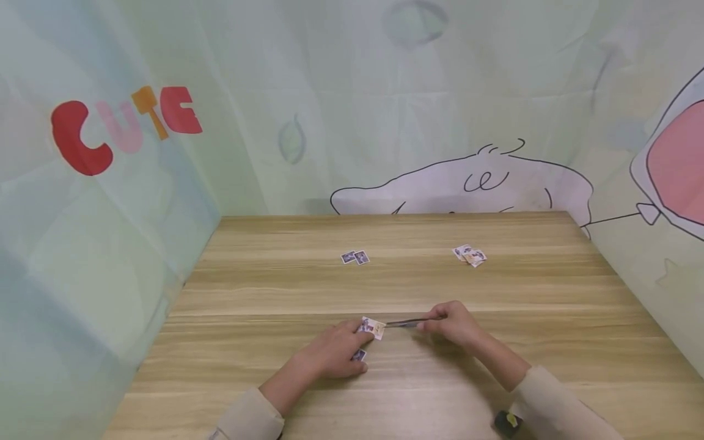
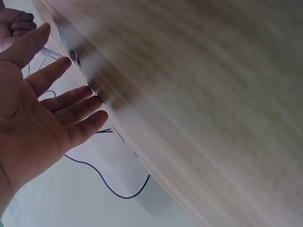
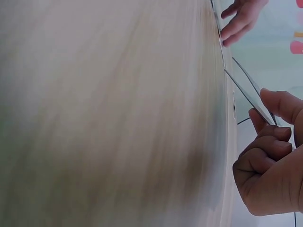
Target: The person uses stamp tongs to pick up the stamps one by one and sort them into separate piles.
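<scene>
I'm looking across a wood-grain worktop [image 1: 275, 287], creased pale-green backdrop [image 1: 308, 67] rising behind its far edge; there's CUTE lettering [image 1: 131, 128] off the left edge, pink balloon drawing [image 1: 681, 162] beyond the right!

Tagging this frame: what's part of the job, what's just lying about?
In use:
- tweezers, pinched by right hand
- pale card at left hand
- dark card, partly hidden

Lying apart (may still belong):
- back card pair
- back-right card pile

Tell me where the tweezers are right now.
In the head view, the tweezers are just right of centre, held in the right hand, their tips pointing left at the card beside the left hand.
</scene>
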The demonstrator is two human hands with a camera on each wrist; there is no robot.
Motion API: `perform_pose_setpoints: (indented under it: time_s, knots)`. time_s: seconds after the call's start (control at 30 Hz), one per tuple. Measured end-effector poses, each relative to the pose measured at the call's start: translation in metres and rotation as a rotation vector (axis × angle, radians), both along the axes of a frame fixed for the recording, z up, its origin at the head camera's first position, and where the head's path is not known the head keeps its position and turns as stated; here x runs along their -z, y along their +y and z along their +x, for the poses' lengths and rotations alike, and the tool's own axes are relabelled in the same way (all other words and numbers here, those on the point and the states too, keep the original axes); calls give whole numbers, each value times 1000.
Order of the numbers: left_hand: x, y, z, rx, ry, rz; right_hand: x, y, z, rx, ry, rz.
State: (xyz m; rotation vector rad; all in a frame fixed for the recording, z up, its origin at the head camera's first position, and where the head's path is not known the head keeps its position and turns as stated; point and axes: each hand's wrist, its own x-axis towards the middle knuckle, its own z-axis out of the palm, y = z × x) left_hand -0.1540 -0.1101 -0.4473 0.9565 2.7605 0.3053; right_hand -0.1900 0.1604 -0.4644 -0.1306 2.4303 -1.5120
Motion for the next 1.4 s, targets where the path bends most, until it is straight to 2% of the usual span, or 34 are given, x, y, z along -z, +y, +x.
perform_pose_setpoints:
  time_s: [0.43, 0.7, 0.97, 1.4]
  knots:
    - [-1, -2, 1, -6, -11, 12, 3, -4, -3, -42, -22, -16]
    - [-2, -2, 1, -10, -12, 11, -2, 1, -5, -16, -16, 23]
    - [-3, -2, 2, -10, -20, 14, -1, 0, -6, -68, -13, -9]
    - [-4, -3, 2, -9, -15, 3, 0, -2, -8, -67, 2, -13]
